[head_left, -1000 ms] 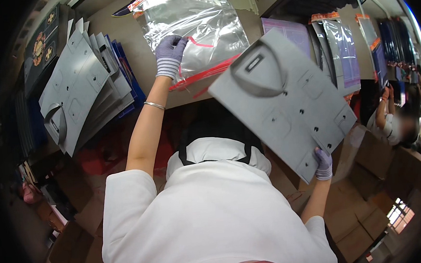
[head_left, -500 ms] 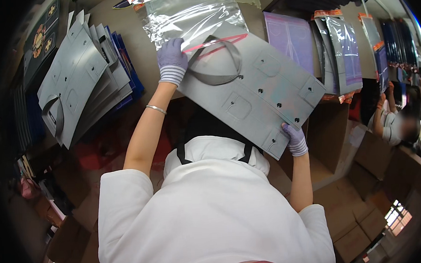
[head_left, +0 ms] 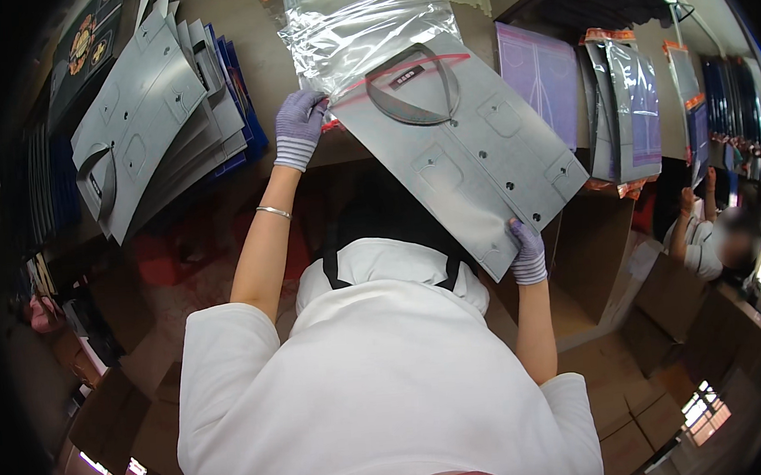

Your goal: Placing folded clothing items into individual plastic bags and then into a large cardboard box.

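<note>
A grey shirt-shaped folder [head_left: 459,176], with a raised collar, dark buttons and moulded pockets, lies slanted across the front edge of the table. Its collar end is partly inside a clear plastic bag [head_left: 367,21], whose red strip crosses the collar. My left hand [head_left: 298,129], in a lilac knit glove, pinches the bag's edge by its mouth, left of the collar. My right hand [head_left: 528,250], gloved alike, grips the folder's near end at the lower right, thumb on top. The fingers beneath the folder are hidden.
Several similar grey folders [head_left: 138,113] and blue ones are stacked at the left. A purple sheet [head_left: 535,80] and bagged grey folders [head_left: 637,91] stand to the right. Below the table is an open carton [head_left: 586,251]. A co-worker [head_left: 703,239] is at the far right.
The folder has shifted up and slightly right, its collar going further under the bag's red strip. My left hand has moved down and left with the bag's edge; my right still holds the near end.
</note>
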Tool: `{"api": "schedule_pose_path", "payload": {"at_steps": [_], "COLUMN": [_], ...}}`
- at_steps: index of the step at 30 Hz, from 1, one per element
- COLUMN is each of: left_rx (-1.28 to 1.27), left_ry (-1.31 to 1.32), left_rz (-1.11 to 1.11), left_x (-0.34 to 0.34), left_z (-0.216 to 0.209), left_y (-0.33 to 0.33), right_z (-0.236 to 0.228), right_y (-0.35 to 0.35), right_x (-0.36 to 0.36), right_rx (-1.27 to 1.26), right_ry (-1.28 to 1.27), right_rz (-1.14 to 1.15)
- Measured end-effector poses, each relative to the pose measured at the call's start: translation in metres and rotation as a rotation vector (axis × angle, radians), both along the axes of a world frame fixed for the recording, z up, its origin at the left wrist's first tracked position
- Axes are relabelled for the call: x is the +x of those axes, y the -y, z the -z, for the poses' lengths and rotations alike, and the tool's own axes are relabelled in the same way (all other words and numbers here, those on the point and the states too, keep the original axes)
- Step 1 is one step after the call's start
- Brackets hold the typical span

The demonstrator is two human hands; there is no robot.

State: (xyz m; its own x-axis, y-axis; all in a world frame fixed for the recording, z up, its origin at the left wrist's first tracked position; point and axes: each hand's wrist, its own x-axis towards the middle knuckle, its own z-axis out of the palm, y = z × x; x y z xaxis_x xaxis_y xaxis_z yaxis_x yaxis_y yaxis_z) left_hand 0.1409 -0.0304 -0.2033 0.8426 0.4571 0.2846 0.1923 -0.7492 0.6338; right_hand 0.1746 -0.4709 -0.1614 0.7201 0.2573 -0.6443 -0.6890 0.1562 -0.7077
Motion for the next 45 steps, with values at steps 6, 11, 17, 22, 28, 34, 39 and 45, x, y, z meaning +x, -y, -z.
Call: {"api": "schedule_pose_path", "payload": {"at_steps": [6,11,17,22,28,34,39,45], "left_rx": [0.093,0.137,-1.425,-0.888,-1.034,-1.018,-1.283,-1.394], "left_ry": [0.106,0.121,0.193,-0.359,-0.313,-0.251,0.042,0.158], "left_rz": [-0.006,-0.062,-0.418,-0.519,-0.500,-0.508,-0.659,-0.626], "left_x": [0.000,0.006,0.022,0.052,0.059,0.080,0.054,0.066], "left_z": [-0.003,-0.008,0.022,0.087,0.086,0.082,0.087,0.070], "left_y": [0.007,0.028,0.042,0.004,-0.011,-0.012,-0.002,0.011], "right_z": [-0.008,-0.011,0.047,0.068,0.030,0.107,0.115,0.121], "right_y": [-0.022,-0.043,-0.060,-0.043,-0.088,-0.196,-0.227,-0.221], "right_x": [-0.015,-0.030,-0.034,-0.007,0.151,0.304,0.296,0.310], "right_rx": [0.038,0.086,0.126,-0.013,-0.620,-0.628,-0.793,-0.814], "right_ry": [-0.024,-0.131,-0.067,-0.385,0.516,0.954,0.985,0.945], "right_rz": [0.096,0.167,0.097,-0.933,-0.934,-0.521,-0.778,-0.539]}}
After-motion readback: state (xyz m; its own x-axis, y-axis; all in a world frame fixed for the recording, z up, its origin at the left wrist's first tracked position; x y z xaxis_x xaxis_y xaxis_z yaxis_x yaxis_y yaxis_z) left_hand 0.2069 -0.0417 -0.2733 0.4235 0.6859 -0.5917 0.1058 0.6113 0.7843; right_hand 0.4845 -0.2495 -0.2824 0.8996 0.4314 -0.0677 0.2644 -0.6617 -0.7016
